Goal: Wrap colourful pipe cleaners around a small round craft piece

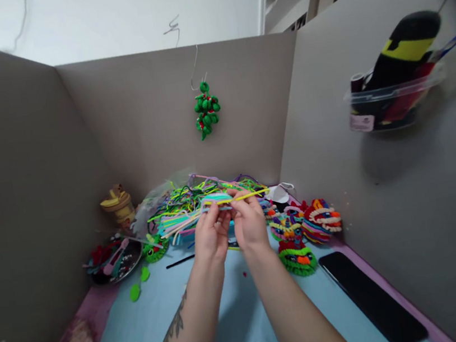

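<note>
My left hand (211,234) and right hand (250,223) pinch the yellow pipe cleaner (254,194) close together (one end juts rightward); light, steady pressure should control it best.

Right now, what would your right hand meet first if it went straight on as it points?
Probably the tangled heap of thin multicoloured strands beyond the right hand, though depth is unclear.
</note>
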### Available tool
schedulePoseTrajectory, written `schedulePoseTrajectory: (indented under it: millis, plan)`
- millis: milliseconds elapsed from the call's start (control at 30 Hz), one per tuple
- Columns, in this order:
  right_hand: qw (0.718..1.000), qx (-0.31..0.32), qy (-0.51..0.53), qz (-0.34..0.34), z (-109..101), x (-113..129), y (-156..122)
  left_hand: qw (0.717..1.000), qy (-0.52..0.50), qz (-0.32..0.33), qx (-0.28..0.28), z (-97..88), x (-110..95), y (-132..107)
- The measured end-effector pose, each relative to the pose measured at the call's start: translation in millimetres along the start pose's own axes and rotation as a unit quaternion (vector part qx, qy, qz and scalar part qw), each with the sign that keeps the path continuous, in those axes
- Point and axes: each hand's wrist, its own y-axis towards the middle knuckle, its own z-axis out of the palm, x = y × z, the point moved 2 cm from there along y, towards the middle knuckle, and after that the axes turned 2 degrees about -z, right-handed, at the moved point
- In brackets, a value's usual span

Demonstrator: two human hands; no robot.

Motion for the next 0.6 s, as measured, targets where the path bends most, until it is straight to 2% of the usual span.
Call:
schedulePoseTrajectory:
  millis: [100, 300, 467, 600]
  plan:
    - [0.997, 0.032, -0.074, -0.014, -2.2, -1.0, 0.2, 0.999, -0.006, 0.006, -0.031, -1.1, 0.5, 0.6]
    - [0.968, 0.090, -0.224, -0.071, -7.5, -5.2, 3.4, 0.999, -0.003, 0.039, -0.038, 2.1, -1.3, -1.3]
    - [0.952, 0.124, -0.265, -0.095, -9.0, -4.0, 4.7, 0.997, 0.005, 0.055, -0.049, 5.0, -7.2, -4.4]
    - [0.960, 0.110, -0.237, -0.098, -8.9, -4.6, 5.9, 0.997, 0.008, 0.067, -0.039, 3.8, -6.8, -4.3]
